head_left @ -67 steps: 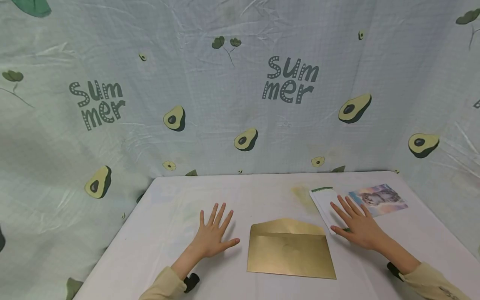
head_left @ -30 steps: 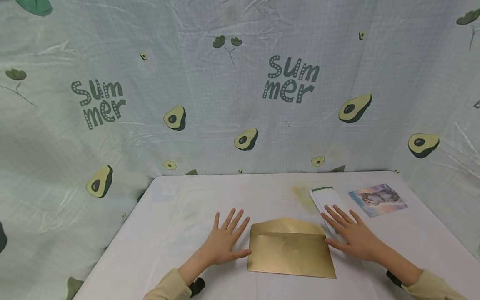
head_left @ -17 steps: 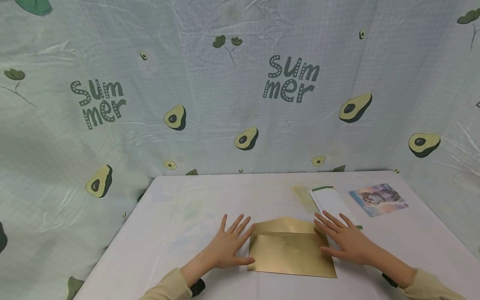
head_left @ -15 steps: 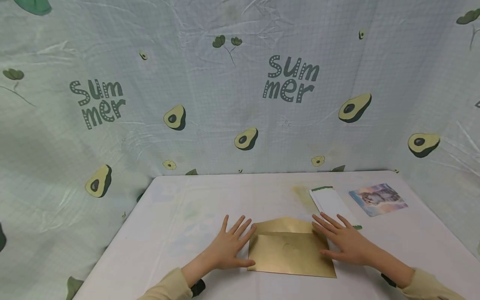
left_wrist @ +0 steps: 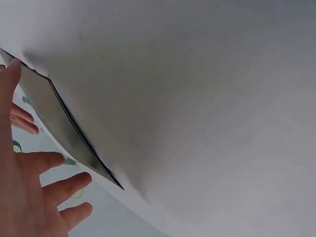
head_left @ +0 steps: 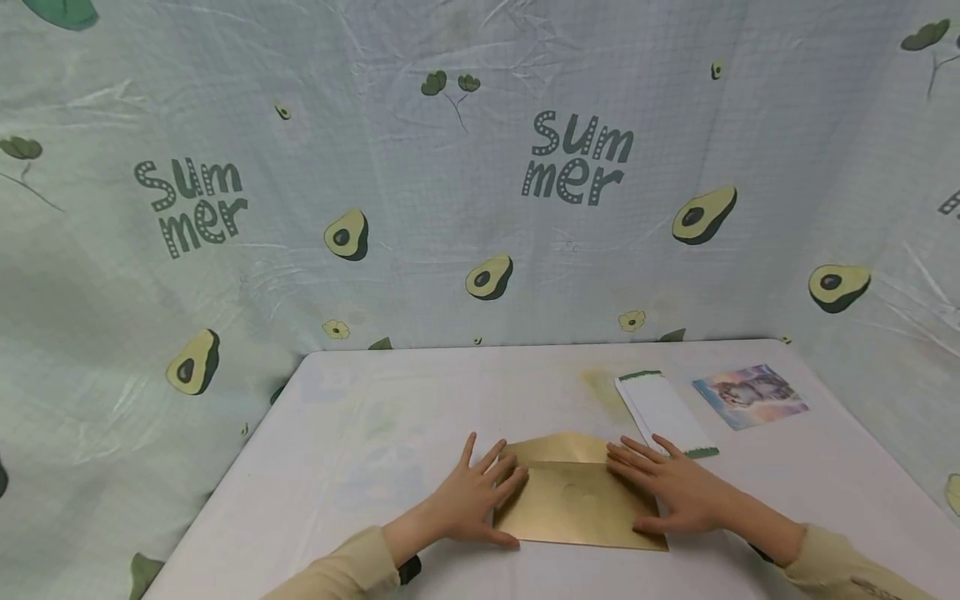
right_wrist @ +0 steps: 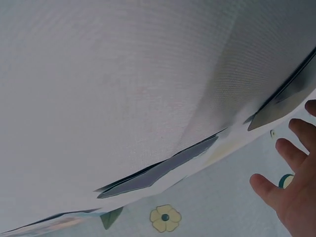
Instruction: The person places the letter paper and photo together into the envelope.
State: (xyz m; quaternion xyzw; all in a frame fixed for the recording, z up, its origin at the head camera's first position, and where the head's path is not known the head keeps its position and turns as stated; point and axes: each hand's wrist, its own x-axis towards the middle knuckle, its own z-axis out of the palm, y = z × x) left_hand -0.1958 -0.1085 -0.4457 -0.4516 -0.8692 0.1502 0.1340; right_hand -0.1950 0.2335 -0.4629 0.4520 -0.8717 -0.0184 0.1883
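A gold envelope (head_left: 573, 504) lies on the table with its flap raised at the far side. My left hand (head_left: 474, 500) is over its left edge, fingers spread and thumb by the near left corner. Over the right edge is my right hand (head_left: 678, 493), its fingers likewise apart and fairly straight. Neither hand grips anything; whether the fingertips touch the envelope I cannot tell. In the left wrist view the envelope (left_wrist: 57, 116) appears edge-on beyond the left hand (left_wrist: 29, 192). The right wrist view has the right hand (right_wrist: 296, 180) beside part of the envelope (right_wrist: 284, 101).
Behind my right hand lies a white paper (head_left: 663, 408) with green ends. Farther right is a picture card (head_left: 752, 396) showing a furry animal. A white-topped table (head_left: 420, 383) carries everything, with an avocado-print cloth (head_left: 420, 167) hanging behind and at the sides.
Both hands have moved inward from either side until they are over the envelope's edges. The right hand has come off the white paper. Envelope and papers stay put.
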